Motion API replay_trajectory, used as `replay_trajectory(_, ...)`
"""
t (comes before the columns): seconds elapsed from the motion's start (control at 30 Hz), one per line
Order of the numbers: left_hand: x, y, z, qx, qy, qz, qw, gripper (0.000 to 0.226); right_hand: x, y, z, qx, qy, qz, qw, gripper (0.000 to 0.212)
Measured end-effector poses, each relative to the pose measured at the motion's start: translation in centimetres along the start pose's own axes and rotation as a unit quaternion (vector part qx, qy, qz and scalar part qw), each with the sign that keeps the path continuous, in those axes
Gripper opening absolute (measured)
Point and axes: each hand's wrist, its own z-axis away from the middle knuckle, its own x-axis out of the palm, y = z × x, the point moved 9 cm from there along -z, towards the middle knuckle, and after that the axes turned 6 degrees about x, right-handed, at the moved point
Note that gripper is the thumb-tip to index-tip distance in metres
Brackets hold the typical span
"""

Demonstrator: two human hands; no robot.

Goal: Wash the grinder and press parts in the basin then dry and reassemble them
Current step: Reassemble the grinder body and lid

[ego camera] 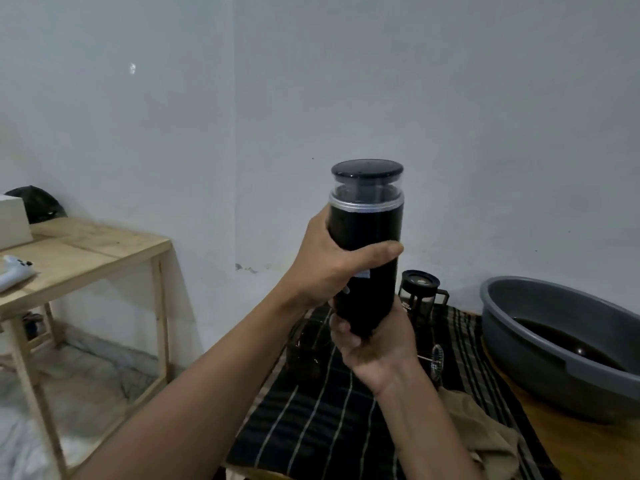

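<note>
Slippage is the risk: the grinder [365,230] hangs upright above the striped cloth [311,427], left grip [332,261] wrapped round its body, right grip [374,341] clasping its base. A sudden release while twisting could drop a half onto the glass press [420,296] below.

1. Left hand [332,261] is raised, thumb across the front of the grinder [365,233], fingers curled behind
2. Right hand [377,341] grips its base from below
3. Both forearms angle up from the lower edge
</note>
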Motion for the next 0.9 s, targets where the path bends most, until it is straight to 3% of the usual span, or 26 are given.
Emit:
replay_trajectory(0.1,-3.0,-1.0,0.2,-0.015,0.077,0.019,0.997,0.061,0.1,-1.0,-0.9,-0.044,0.011,0.126,0.991,0.050)
replay_trajectory(0.13,-4.1,-1.6,0.4,-0.025,0.112,0.034,0.993,0.061,0.0,-1.7,-1.0,-0.080,0.026,0.217,0.972,0.061)
replay_trajectory(0.23,-8.1,-3.4,1.6,-0.060,0.222,0.068,0.971,0.059,-1.9,-2.5,-1.1,-0.159,0.098,0.453,0.872,0.092)
replay_trajectory(0.3,-10.3,-4.3,2.5,-0.083,0.284,0.064,0.953,0.063,-3.4,0.2,-1.8,-0.105,0.083,0.517,0.846,0.140)
replay_trajectory(0.37,-11.4,-5.1,3.2,-0.105,0.313,0.059,0.942,0.064,-5.1,3.6,-3.2,-0.027,0.069,0.556,0.828,0.167)
replay_trajectory(0.43,-11.5,-5.8,3.5,-0.121,0.318,0.066,0.938,0.057,-6.7,5.2,-4.4,-0.019,0.092,0.581,0.809,0.153)
replay_trajectory(0.53,-11.3,-6.3,3.8,-0.130,0.312,0.074,0.938,0.054,-6.6,3.8,-4.1,-0.116,0.143,0.584,0.791,0.085)
replay_trajectory(0.57,-11.0,-6.3,3.8,-0.130,0.306,0.075,0.940,0.054,-6.0,3.0,-3.2,-0.150,0.149,0.581,0.786,0.074)
replay_trajectory(0.67,-9.9,-6.7,3.7,-0.137,0.282,0.081,0.946,0.055,-4.6,1.1,-1.0,-0.212,0.134,0.589,0.768,0.067)
replay_trajectory(0.9,-4.3,-6.2,2.7,-0.122,0.139,0.080,0.980,0.059,-3.8,-1.3,1.9,-0.253,0.111,0.541,0.794,0.069)
